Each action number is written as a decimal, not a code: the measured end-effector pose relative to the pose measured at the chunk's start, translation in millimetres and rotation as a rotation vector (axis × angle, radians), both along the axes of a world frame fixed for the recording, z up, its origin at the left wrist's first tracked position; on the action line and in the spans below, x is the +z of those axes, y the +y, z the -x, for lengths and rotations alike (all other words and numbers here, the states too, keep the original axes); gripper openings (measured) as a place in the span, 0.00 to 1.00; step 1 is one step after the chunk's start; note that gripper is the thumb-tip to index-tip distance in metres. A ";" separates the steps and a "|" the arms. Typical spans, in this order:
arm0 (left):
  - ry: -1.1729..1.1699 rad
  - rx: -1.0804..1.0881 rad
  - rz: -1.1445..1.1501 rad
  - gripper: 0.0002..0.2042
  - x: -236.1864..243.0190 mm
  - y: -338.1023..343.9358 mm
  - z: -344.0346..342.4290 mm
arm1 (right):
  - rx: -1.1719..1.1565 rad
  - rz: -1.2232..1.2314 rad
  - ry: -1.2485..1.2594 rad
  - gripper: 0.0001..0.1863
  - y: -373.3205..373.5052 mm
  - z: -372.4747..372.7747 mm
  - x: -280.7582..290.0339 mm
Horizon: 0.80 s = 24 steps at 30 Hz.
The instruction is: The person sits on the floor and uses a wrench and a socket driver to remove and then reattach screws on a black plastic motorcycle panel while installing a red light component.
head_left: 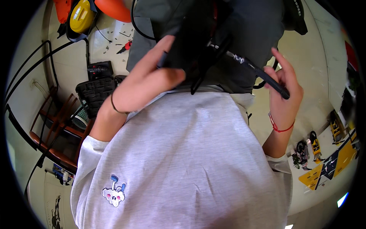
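Over my lap, my left hand (143,82) is closed around the near left side of a black object (187,45), thumb and fingers on its edge. The object is too dark to name, and a thin black strap or cable (196,82) hangs from it. My right hand (286,84) holds a screwdriver (263,72) by its black handle, fingers curled round it and one finger stretched out. The metal shaft slants up and left to the black object; whether its tip touches a screw is hidden in shadow.
Dark trousers (263,23) lie under the work. Small loose screws and a red-handled tool (125,47) are on the pale floor at left. Further left are a black moulded tool case (93,91), a yellow round thing (82,16) and wooden chairs (57,118). Small yellow-and-black items (315,143) stand at right.
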<state>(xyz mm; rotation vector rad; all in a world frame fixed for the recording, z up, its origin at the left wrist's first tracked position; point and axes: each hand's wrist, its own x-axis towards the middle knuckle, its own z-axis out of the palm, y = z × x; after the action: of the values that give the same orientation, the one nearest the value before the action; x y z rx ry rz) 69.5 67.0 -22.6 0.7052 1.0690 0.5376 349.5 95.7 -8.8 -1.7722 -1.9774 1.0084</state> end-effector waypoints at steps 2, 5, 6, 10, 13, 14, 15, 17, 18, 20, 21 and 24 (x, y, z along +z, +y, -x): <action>0.207 -0.008 -0.386 0.27 -8.2 -13.9 -17.9 | -0.060 0.209 0.011 0.23 -7.0 -8.7 0.6; 0.260 -0.076 -0.397 0.31 -1.5 -17.4 -32.4 | -0.058 0.429 0.281 0.24 -23.6 -27.1 -17.6; 0.246 -0.080 -0.385 0.33 -3.6 -19.9 -35.9 | -0.018 0.483 0.376 0.24 -28.6 -37.1 -26.3; 0.273 -0.097 -0.421 0.35 -2.0 -29.1 -50.6 | -0.324 0.798 1.068 0.25 -43.6 -60.6 -53.5; 0.296 -0.099 -0.417 0.35 -0.6 -33.2 -58.2 | -0.678 0.887 1.217 0.18 -50.2 -54.0 -56.9; 0.301 -0.100 -0.408 0.35 0.2 -33.0 -59.0 | -0.754 0.884 1.216 0.16 -54.2 -49.8 -57.7; 0.305 -0.101 -0.398 0.34 0.7 -32.8 -59.7 | -0.831 0.881 1.215 0.15 -58.7 -45.1 -57.9; 0.315 -0.096 -0.409 0.34 -2.0 -32.9 -60.3 | -0.980 0.906 1.284 0.08 -63.0 -38.6 -59.4; 0.320 -0.094 -0.414 0.34 -3.5 -32.9 -60.5 | -1.031 0.922 1.297 0.07 -61.7 -38.8 -59.2; 0.334 -0.100 -0.421 0.35 -5.2 -32.2 -59.2 | -1.135 0.954 1.327 0.06 -56.6 -37.4 -57.3; 0.341 -0.103 -0.424 0.35 -6.4 -31.8 -58.4 | -1.173 0.947 1.337 0.06 -53.1 -36.2 -56.0; 0.431 -0.146 -0.507 0.34 -11.4 -35.3 -61.7 | -1.190 0.951 1.407 0.06 -47.3 -43.6 -52.0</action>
<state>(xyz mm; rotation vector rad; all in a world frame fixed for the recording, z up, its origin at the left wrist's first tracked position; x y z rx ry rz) 131.1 31.7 -34.0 1.3804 1.2787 0.5477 393.1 48.4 -60.8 -1.2808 0.4551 1.8557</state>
